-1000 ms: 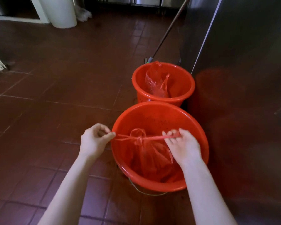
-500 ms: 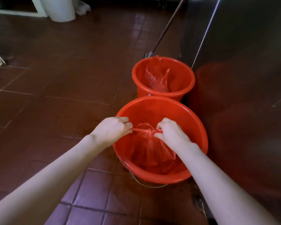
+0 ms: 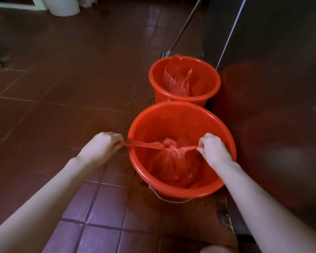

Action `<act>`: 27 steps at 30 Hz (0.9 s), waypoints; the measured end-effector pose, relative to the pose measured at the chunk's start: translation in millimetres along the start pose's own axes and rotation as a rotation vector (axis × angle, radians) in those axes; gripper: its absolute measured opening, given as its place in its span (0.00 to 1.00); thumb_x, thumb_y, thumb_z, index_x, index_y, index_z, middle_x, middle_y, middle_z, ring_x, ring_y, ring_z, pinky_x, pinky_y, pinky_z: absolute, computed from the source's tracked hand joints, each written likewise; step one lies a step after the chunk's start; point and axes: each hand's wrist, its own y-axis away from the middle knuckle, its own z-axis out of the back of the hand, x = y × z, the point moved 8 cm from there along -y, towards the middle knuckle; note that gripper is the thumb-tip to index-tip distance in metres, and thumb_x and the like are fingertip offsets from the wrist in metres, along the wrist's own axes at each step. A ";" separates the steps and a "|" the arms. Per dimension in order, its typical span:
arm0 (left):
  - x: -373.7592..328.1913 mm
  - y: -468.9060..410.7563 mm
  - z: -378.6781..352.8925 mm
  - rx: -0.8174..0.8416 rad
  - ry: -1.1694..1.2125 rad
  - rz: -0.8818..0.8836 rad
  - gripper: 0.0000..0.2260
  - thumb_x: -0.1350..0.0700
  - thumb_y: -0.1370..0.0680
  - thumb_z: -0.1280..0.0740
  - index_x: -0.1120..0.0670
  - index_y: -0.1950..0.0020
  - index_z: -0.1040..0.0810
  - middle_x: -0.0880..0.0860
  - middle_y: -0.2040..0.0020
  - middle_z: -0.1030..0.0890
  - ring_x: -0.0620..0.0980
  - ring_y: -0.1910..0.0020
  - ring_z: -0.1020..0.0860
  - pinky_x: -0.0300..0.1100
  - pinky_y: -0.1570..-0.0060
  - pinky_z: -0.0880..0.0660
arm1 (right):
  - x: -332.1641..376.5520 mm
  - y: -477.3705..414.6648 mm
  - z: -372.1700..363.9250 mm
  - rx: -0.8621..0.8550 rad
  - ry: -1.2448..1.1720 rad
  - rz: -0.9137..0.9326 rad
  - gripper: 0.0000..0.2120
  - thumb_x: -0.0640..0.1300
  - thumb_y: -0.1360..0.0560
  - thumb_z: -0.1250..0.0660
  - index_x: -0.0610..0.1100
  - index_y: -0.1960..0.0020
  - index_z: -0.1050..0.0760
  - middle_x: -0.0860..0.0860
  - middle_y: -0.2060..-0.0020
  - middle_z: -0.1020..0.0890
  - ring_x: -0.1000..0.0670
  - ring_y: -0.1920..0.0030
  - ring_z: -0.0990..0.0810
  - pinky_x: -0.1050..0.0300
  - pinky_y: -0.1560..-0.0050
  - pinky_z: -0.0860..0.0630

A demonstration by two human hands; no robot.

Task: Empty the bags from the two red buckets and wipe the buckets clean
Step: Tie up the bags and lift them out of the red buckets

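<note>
Inside the near red bucket (image 3: 224,136) sits a red bag (image 3: 173,165), knotted at its top. The left hand (image 3: 103,145) grips 1 stretched bag end just outside the rim; the right hand (image 3: 212,148) pinches the other end over the bucket. The far red bucket (image 3: 211,77), touching it on the tiled floor (image 3: 62,106), holds another bag (image 3: 177,79).

Left arm (image 3: 44,207) enters from 7 o'clock, right arm (image 3: 263,207) from 5 o'clock; left hand (image 3: 102,146) and right hand (image 3: 214,150), fingers curled, each pinch a taut bag (image 3: 171,165) end.
</note>
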 end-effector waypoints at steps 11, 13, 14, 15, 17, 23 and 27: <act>-117.5 28.9 -58.9 0.274 0.103 -0.289 0.21 0.39 0.28 0.31 0.47 0.39 0.20 0.48 0.43 0.21 0.49 0.44 0.25 0.46 0.45 0.30 | -35.5 114.0 26.1 -0.177 -0.146 -0.349 0.26 0.44 0.28 0.27 0.40 0.32 0.27 0.44 0.32 0.29 0.41 0.36 0.26 0.49 0.37 0.29; -120.5 36.0 -68.2 0.292 0.160 -0.264 0.18 0.41 0.27 0.31 0.48 0.40 0.19 0.47 0.45 0.21 0.48 0.46 0.24 0.46 0.43 0.31 | -38.3 122.4 17.2 -0.129 -0.178 -0.347 0.28 0.46 0.28 0.27 0.39 0.31 0.29 0.45 0.28 0.32 0.43 0.32 0.28 0.50 0.33 0.32; -120.4 39.2 -68.7 0.265 0.181 -0.255 0.17 0.42 0.26 0.31 0.48 0.41 0.19 0.47 0.46 0.21 0.48 0.47 0.24 0.45 0.43 0.31 | -39.2 123.8 17.8 -0.138 -0.201 -0.332 0.28 0.46 0.28 0.27 0.39 0.31 0.29 0.46 0.28 0.32 0.44 0.32 0.29 0.51 0.32 0.33; -120.7 42.0 -67.4 0.228 0.180 -0.257 0.17 0.42 0.26 0.31 0.48 0.42 0.19 0.47 0.47 0.21 0.47 0.49 0.24 0.44 0.44 0.31 | -40.2 123.9 19.7 -0.151 -0.219 -0.317 0.29 0.47 0.29 0.26 0.40 0.31 0.28 0.46 0.28 0.31 0.44 0.31 0.29 0.51 0.32 0.33; -122.6 47.9 -63.6 0.154 0.148 -0.264 0.16 0.42 0.26 0.32 0.48 0.43 0.18 0.45 0.49 0.21 0.47 0.51 0.24 0.41 0.46 0.32 | -40.2 120.2 21.4 -0.157 -0.239 -0.283 0.30 0.47 0.30 0.25 0.41 0.31 0.27 0.48 0.28 0.31 0.46 0.31 0.29 0.52 0.31 0.34; -109.5 70.4 -46.6 0.047 0.097 -0.145 0.14 0.41 0.25 0.33 0.48 0.47 0.17 0.45 0.53 0.21 0.48 0.54 0.23 0.46 0.52 0.27 | -13.6 86.0 10.3 -0.090 -0.270 -0.150 0.28 0.49 0.30 0.25 0.47 0.32 0.26 0.52 0.28 0.31 0.50 0.30 0.30 0.64 0.34 0.39; -76.7 98.3 -31.2 -0.042 0.117 -0.013 0.17 0.39 0.26 0.39 0.48 0.51 0.17 0.44 0.57 0.22 0.49 0.59 0.23 0.45 0.59 0.26 | 32.8 59.2 -5.6 -0.079 -0.357 0.024 0.26 0.49 0.31 0.24 0.48 0.35 0.23 0.53 0.29 0.30 0.53 0.32 0.28 0.71 0.36 0.41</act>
